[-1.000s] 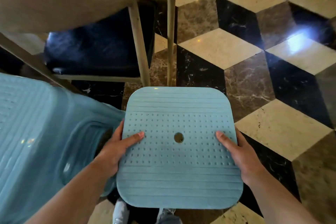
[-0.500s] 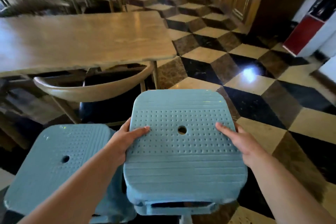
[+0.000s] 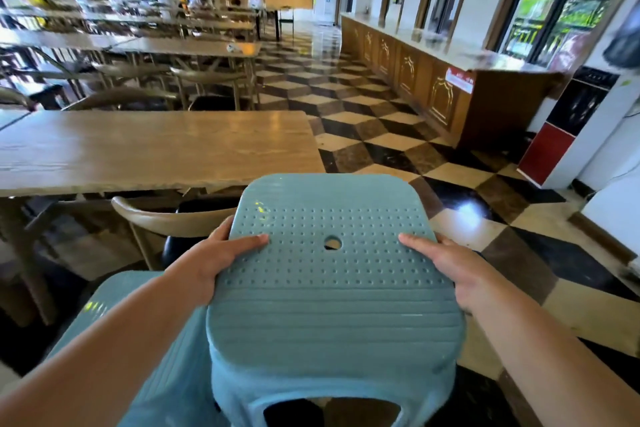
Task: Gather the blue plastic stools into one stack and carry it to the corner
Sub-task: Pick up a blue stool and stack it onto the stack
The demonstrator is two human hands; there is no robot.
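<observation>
A blue plastic stool (image 3: pixel 332 291) with a dotted seat and a centre hole is held up in front of me. My left hand (image 3: pixel 214 262) grips its left edge, thumb lying on the seat. On the right edge my right hand (image 3: pixel 450 267) grips the same way. A second blue stool (image 3: pixel 114 308) stands lower at the left, mostly hidden by my left forearm and the held stool.
A long wooden table (image 3: pixel 149 149) and a curved-back wooden chair (image 3: pixel 162 218) stand just ahead on the left. More tables and seated people fill the far left. A wooden counter (image 3: pixel 433 80) runs along the right. A checkered floor aisle (image 3: pixel 363 125) lies between.
The view has swung up from the floor to the whole room. The stool in my hands has risen, and the second stool has dropped lower left in view.
</observation>
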